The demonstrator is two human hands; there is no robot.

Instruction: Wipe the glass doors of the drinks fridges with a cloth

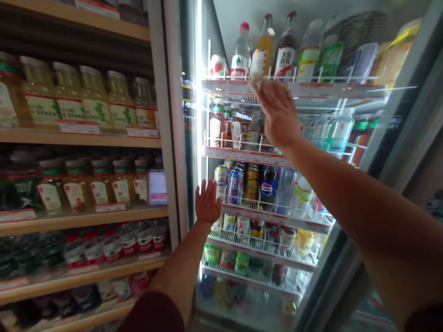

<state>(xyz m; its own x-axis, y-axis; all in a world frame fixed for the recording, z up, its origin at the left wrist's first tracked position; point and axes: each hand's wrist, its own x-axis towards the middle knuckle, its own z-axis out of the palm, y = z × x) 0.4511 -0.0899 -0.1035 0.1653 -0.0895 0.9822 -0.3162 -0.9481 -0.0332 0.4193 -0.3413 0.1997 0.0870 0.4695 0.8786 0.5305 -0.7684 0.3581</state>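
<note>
My right hand (278,115) is raised to the front rail of the top shelf (332,87) of an open drinks fridge. Its fingertips are closed on a small whitish lump (255,80) that is too blurred to name, just below an orange-drink bottle (265,44). My left hand (207,202) is lower down, open with fingers spread and the palm facing the fridge. It sits by the left end of the can shelf (277,219), next to a can (220,177); I cannot tell whether it touches the frame.
The fridge's glass door (387,138) stands swung open on the right. Wire shelves inside hold several bottles and cans. To the left, wooden store shelves (83,138) carry rows of bottled drinks with price tags.
</note>
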